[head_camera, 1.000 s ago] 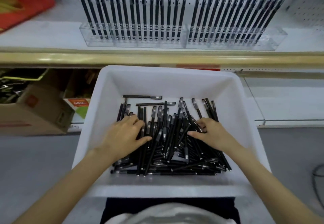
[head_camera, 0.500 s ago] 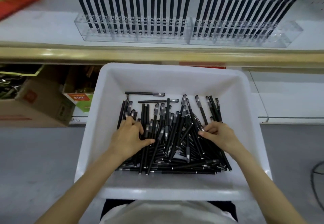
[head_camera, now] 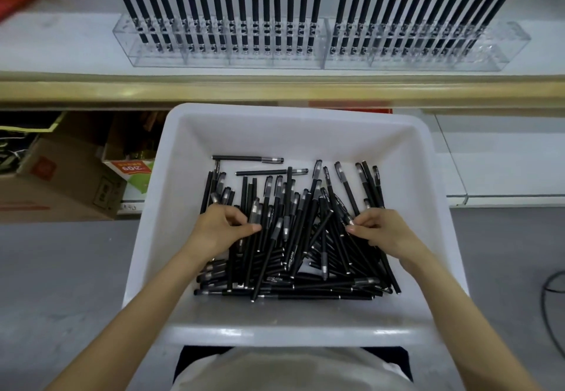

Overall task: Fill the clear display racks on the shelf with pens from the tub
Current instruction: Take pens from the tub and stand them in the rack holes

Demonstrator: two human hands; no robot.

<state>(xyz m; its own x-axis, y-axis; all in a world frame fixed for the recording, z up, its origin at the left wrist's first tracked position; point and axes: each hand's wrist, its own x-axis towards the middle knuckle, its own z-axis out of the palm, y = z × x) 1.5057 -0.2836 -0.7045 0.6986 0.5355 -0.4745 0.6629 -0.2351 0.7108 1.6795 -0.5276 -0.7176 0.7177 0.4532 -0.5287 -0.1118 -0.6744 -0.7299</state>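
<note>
Gathering: left hand [head_camera: 223, 228], right hand [head_camera: 382, 231], each grip curled round pens [head_camera: 293, 237] in tub [head_camera: 171, 176].
Racks [head_camera: 501, 54]: next, lift bundle, slot upright.

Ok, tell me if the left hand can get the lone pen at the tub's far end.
Probably yes: the pen lies uncovered on bare tub floor, just beyond the left hand.

One wide-angle camera rode on the person's head, facing forward and steeply down. It sat close over the white tub [head_camera: 290, 134], which filled the centre of the frame with its pens [head_camera: 293, 237]. Both arms ran up from the lower corners to the left hand [head_camera: 224, 228] and right hand [head_camera: 379, 231] at mid-frame. The shelf [head_camera: 275, 91] crossed the upper third, and the clear racks [head_camera: 220, 57] lay along the top edge, bowed by the lens.
</note>
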